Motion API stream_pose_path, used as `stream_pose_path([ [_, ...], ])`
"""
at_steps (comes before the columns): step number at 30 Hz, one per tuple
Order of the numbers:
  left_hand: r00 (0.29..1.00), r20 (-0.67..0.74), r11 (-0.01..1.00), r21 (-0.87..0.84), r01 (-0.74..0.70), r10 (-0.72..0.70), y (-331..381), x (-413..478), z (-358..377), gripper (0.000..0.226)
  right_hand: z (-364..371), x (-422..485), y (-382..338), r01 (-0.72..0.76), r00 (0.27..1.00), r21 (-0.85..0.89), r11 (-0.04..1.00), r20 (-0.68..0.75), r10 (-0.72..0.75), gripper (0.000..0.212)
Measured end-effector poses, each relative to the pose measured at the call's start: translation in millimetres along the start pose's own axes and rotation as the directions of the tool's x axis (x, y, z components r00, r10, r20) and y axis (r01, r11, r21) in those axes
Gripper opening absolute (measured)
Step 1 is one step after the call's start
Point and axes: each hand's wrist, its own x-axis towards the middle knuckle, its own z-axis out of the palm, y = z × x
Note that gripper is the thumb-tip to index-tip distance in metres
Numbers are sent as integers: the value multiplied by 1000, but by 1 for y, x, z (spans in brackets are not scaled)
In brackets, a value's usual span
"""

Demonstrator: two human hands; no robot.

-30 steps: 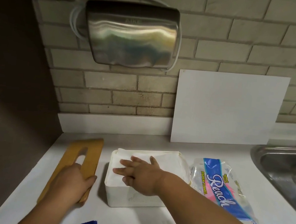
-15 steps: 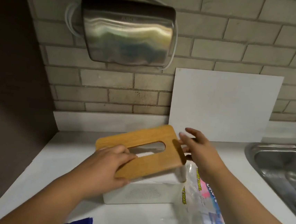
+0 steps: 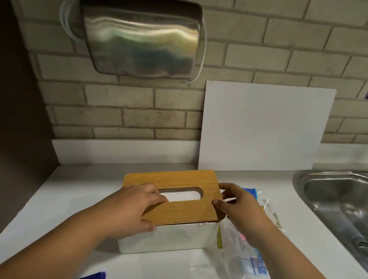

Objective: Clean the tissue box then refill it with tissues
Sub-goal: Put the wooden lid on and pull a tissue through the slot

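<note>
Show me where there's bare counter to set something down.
Free: the counter left of the tissue box, up to the dark wall, and the strip between box and white board. Crowded: right of the box, where a plastic wrapper lies before the sink.

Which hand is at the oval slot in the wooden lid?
The left hand: its fingertips reach the slot, while the right hand pinches the wooden lid by its right edge.
</note>
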Motion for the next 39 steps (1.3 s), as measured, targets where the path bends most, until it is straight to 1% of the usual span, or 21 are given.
stream_pose_path([
  [6,999,41,1000,-31,-5,6,-2,0,2,65,3,-5,-1,-21,1000,-83,996,17,22,33],
  [8,999,35,1000,-30,-3,4,-3,-1,3,63,4,-6,-2,-8,1000,-116,993,11,9,34],
  [10,1000,24,1000,-30,0,1,-3,-4,2,62,4,-8,-4,10,1000,-113,994,0,-10,32],
  [14,999,-34,999,-39,5,-6,2,-12,-7,65,1,-16,-10,54,998,-3,999,-28,-54,26],
  [16,996,-87,1000,-20,-11,9,7,-20,-11,65,-1,-22,-10,93,995,73,993,-53,-89,23],
  [18,989,-142,999,5,-40,41,14,-28,-13,63,-3,-29,-6,104,994,172,980,-57,-96,24],
  [20,986,-158,998,28,-53,57,20,-36,-10,60,-1,-36,1,99,995,210,973,-42,-92,28],
  [22,988,-139,997,47,-53,59,25,-40,-4,59,2,-40,9,106,994,183,977,-37,-101,30],
  [27,981,-190,998,65,-14,26,22,-35,3,58,5,-35,9,160,985,92,983,-82,-152,29],
  [31,978,-205,999,49,-12,22,20,-26,-2,61,7,-27,6,173,982,96,980,-98,-164,27],
  [39,994,-114,997,70,9,-1,6,-17,4,62,11,-19,10,146,986,36,989,-81,-143,26],
])
